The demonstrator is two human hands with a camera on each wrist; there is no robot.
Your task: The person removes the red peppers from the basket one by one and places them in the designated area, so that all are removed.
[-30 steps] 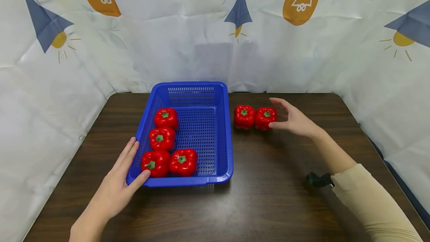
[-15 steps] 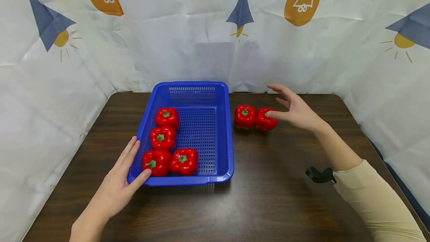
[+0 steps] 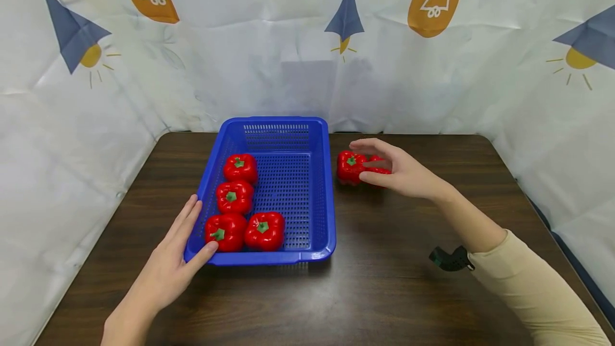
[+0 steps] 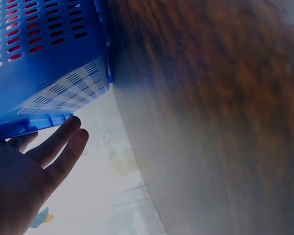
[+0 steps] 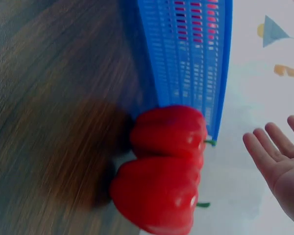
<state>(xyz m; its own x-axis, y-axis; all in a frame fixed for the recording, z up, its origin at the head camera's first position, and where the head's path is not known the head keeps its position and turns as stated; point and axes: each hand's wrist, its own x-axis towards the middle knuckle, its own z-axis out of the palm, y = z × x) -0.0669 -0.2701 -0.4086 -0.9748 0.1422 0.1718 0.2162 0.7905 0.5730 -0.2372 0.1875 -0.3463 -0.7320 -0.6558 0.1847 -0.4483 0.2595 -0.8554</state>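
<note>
My left hand [image 3: 165, 260] lies against the near left corner of a blue plastic basket [image 3: 332, 202], its fingers along the outer side and the thumb at the rim. Those fingers look fairly straight in the left wrist view. Inside the basket sit several red bell peppers [image 3: 234, 197] with green stems. To the basket's right, two more red peppers stand side by side on the table, one left [image 3: 349, 167] and one right [image 3: 379, 170]. Over the right one hovers my right hand [image 3: 403, 171], partly hiding it. The right wrist view shows this hand [image 5: 284, 171] spread and apart from both peppers.
Everything stands on a dark wooden table [image 3: 375, 282]. White printed cloth [image 3: 240, 68] hangs behind it and on both sides. A dark strap-like device [image 3: 450, 259] sits at my right wrist by the beige sleeve [image 3: 533, 282].
My right hand rose off the right-hand pepper, then moved left and down over the pair. Both peppers stayed in place on the table. The left hand kept its place at the basket.
</note>
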